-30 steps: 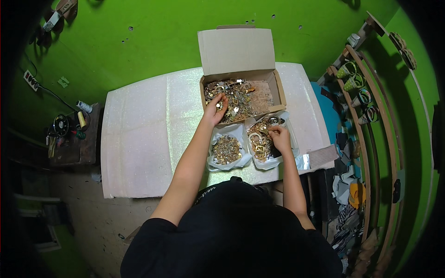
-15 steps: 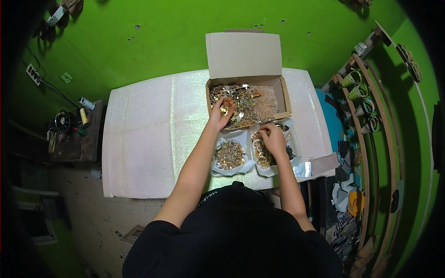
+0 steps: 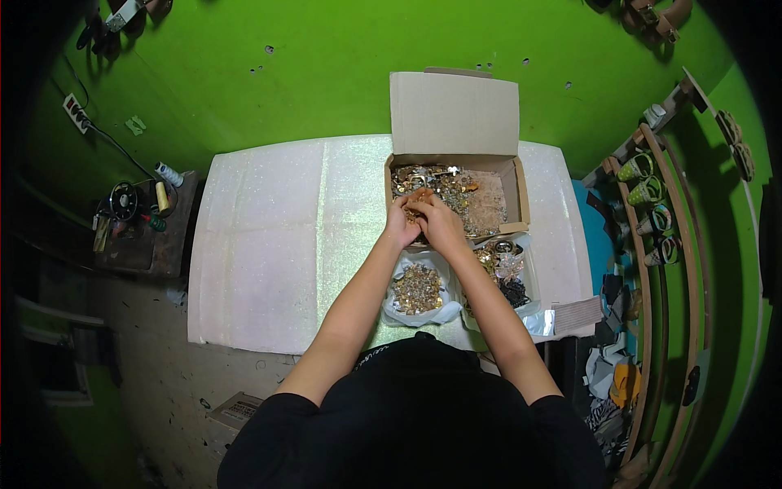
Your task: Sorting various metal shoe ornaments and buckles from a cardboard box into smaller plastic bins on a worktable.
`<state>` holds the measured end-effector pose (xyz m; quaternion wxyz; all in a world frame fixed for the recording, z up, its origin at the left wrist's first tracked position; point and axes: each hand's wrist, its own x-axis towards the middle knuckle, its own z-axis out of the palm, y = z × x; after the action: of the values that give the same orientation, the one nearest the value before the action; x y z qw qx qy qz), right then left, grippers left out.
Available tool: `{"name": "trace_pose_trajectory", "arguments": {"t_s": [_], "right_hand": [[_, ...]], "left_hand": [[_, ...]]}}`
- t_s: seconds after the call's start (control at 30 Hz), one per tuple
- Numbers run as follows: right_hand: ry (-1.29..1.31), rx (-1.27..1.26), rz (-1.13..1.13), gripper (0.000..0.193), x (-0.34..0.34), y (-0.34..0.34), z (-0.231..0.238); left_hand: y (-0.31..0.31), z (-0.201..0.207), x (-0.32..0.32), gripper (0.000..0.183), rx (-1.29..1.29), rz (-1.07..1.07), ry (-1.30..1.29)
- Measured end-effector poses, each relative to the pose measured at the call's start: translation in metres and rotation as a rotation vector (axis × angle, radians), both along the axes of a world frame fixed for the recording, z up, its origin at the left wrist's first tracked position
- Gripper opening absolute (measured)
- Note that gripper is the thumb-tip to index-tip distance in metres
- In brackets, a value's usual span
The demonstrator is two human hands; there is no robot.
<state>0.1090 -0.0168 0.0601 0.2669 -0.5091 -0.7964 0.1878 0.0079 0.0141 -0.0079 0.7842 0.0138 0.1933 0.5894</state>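
Observation:
Over the left half of an open cardboard box (image 3: 521,191), my two hands meet. The box holds a heap of small shiny gold and silver metal bits (image 3: 452,183). My left hand (image 3: 401,223) is cupped with its fingers curled; what lies in the palm is too small to make out. Closed fingertips of my right hand (image 3: 441,222) touch the left palm and fingers, hiding whatever they pinch. Nearer to me stands a plastic-lined tub (image 3: 450,311) of small gold and silver pieces. Beside it on the right is a second lined tub (image 3: 528,303) with larger metal and black pieces.
A pale shiny sheet covers the table (image 3: 261,244). Silver and striped flat packets (image 3: 574,316) lie at its right front edge. Sandals hang on a wooden rack (image 3: 643,277) at right. A small dark stand (image 3: 147,240) with thread spools is at left.
My right hand has left the right tub and moved up and left to meet my left hand over the box. The whole view has shifted slightly.

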Motion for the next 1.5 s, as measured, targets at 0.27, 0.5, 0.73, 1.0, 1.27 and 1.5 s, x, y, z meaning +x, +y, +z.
{"name": "trace_pose_trajectory", "arguments": {"t_s": [0.27, 0.5, 0.73, 1.0, 1.27, 1.5], "right_hand": [[-0.080, 0.027, 0.070, 0.028, 0.001, 0.010, 0.001], [0.034, 0.067, 0.047, 0.021, 0.002, 0.015, 0.004], [0.075, 0.036, -0.034, 0.018, -0.001, 0.010, 0.005], [0.176, 0.060, 0.044, 0.018, -0.005, 0.004, -0.018], [0.219, -0.115, -0.278, 0.016, -0.020, 0.001, 0.000], [0.638, -0.160, -0.295, 0.015, -0.013, 0.014, -0.026]], "left_hand": [[0.004, -0.013, -0.006, 0.035, 0.033, -0.039, -0.001], [0.004, -0.011, -0.008, 0.025, 0.018, -0.052, -0.137], [0.003, -0.008, -0.006, 0.021, -0.007, -0.064, -0.145], [0.003, -0.008, -0.004, 0.024, 0.029, -0.065, -0.052], [0.006, -0.018, -0.009, 0.025, -0.015, -0.082, -0.036], [0.008, -0.015, 0.001, 0.028, -0.126, -0.070, 0.038]]}}
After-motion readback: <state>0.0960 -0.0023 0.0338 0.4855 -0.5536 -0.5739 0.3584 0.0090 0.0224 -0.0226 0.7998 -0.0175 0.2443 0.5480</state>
